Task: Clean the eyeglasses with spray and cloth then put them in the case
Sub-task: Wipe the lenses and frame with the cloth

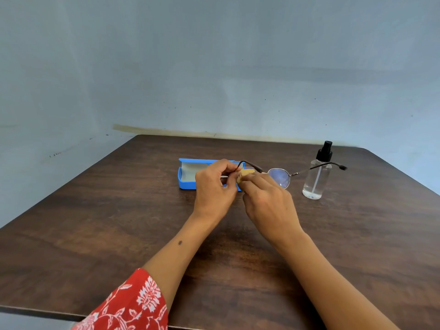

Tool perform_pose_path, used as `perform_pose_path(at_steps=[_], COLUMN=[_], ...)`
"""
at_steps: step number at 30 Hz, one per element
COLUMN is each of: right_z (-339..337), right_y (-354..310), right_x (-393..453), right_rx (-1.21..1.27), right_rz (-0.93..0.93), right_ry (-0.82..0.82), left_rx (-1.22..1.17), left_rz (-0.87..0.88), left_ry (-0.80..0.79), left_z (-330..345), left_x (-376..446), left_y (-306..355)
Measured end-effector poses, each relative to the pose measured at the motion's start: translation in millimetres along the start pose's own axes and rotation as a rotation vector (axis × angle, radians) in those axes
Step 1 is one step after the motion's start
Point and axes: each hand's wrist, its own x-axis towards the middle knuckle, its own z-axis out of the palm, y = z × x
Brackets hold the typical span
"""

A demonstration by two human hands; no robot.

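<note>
Thin metal-framed eyeglasses [278, 177] with round lenses are held above the brown table, arms unfolded. My left hand [215, 186] pinches the frame at its left side. My right hand [266, 198] pinches a small tan cloth [245, 175] against the left lens, which the cloth and fingers hide. The right lens shows clear, and its arm reaches across in front of the spray bottle [316, 175]. A blue glasses case [187, 178] lies open behind my left hand, its grey lining showing.
The clear spray bottle with a black pump top stands upright at the right rear of the wooden table [119, 222]. A pale blue wall runs close behind the table's far edge. A red patterned sleeve covers my left upper arm.
</note>
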Motion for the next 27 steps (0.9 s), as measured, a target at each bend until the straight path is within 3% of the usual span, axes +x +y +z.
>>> perform_pose_path(at_steps=[6,13,18,27], right_z=[-3.7,-5.3,-8.8,-4.2], right_y=[3.0,-3.1,5.3,-0.6], right_x=[4.7,-1.5,1.2,-2.5], right_rx=[-0.006,-0.008,-0.08,-0.015], right_rz=[0.089,-0.01,0.035,-0.026], right_ry=[0.005,-0.019,0.087,0.005], left_rx=[0.007,-0.004,-0.011,0.006], left_rz=[0.016,-0.007,-0.034,-0.003], left_ry=[-0.017,0.015,0.002,-0.019], left_z=[2.0,-2.1,-2.0,-4.8], left_x=[-1.0,1.7,0.5,2.0], left_y=[0.2,-0.4,1.3,0.7])
